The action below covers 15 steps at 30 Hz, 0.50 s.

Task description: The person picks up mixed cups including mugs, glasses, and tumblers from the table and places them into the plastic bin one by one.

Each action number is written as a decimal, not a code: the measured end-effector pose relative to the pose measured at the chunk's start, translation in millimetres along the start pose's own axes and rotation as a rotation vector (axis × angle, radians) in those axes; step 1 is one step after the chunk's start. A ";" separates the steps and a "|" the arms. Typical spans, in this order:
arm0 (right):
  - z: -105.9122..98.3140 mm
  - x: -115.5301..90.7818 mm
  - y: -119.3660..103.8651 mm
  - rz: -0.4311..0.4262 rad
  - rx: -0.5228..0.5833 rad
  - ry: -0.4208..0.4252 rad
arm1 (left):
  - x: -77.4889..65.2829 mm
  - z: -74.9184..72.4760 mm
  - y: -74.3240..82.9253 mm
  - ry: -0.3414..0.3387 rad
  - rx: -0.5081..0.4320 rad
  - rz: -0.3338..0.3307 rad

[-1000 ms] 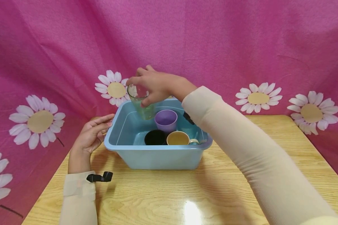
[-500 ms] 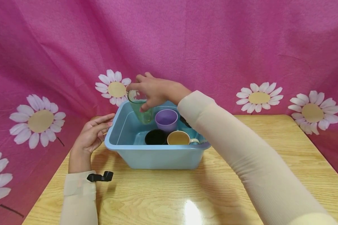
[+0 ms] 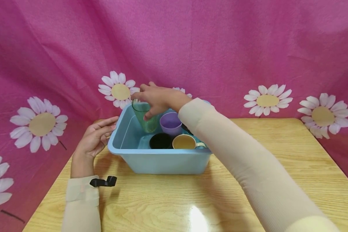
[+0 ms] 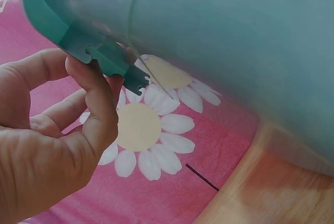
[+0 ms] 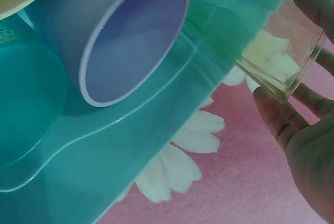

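A light blue plastic tub [image 3: 165, 163] stands on the table with several cups inside. My left hand [image 3: 92, 138] is at its left rim; in the left wrist view the thumb and fingers pinch the lip of the tub [image 4: 57, 12]. Over the tub's back left corner, my right hand [image 3: 160, 98] grips a tall clear green-tinted drinking glass [image 3: 148, 121] near its mouth from above. The lower part of this glass is inside the tub. To its right sits a purple cup [image 3: 170, 124]. In the right wrist view, thumb and fingertips surround the glass [image 5: 276, 59].
In front of the purple cup are a black cup [image 3: 160, 141] and a tan mug [image 3: 184, 141] with a pale handle. Turquoise ware at the tub's right is partly hidden by my right sleeve. A pink daisy-print cloth [image 3: 214, 58] hangs behind the wooden table [image 3: 150, 199].
My right hand has lowered the glass deeper into the tub's back left corner. The left hand has stayed at the rim.
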State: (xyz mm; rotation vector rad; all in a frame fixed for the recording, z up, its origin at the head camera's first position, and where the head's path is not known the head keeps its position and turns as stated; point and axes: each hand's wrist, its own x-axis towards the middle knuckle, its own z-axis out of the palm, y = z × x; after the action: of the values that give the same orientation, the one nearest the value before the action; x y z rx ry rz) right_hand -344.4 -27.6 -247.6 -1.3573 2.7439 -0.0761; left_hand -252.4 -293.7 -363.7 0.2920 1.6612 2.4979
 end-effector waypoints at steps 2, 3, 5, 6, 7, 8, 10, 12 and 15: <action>1.5 1.4 -0.1 0.006 -0.015 -0.017 | 0.0 0.0 0.3 -0.006 -0.003 0.005; 2.6 2.3 0.0 0.012 -0.023 -0.029 | -0.2 0.0 0.5 -0.007 -0.004 0.008; 5.1 3.9 0.3 0.016 -0.035 -0.053 | -0.9 -0.6 0.6 -0.009 -0.003 0.010; 6.5 4.7 0.6 0.018 -0.042 -0.065 | -1.2 -0.8 0.6 -0.009 -0.002 0.011; 7.8 5.5 1.0 0.018 -0.045 -0.078 | -1.3 -1.1 0.5 -0.008 0.000 0.011; 9.2 6.2 1.4 0.018 -0.050 -0.087 | -1.3 -1.3 0.4 -0.007 -0.002 0.009; 11.6 7.0 2.2 0.023 -0.056 -0.100 | -0.8 -1.6 0.1 -0.006 -0.002 0.009; 13.8 7.5 3.1 0.028 -0.064 -0.109 | 0.2 -1.5 0.1 -0.007 -0.007 0.011; 17.8 7.8 3.9 0.027 -0.069 -0.118 | 1.1 -0.8 0.3 -0.010 -0.015 0.016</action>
State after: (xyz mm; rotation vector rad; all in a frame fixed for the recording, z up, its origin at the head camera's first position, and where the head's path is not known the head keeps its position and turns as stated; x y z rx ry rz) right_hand -350.5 -31.7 -265.9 -1.2960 2.6893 0.0978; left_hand -253.7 -294.3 -363.7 0.3170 1.6420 2.5147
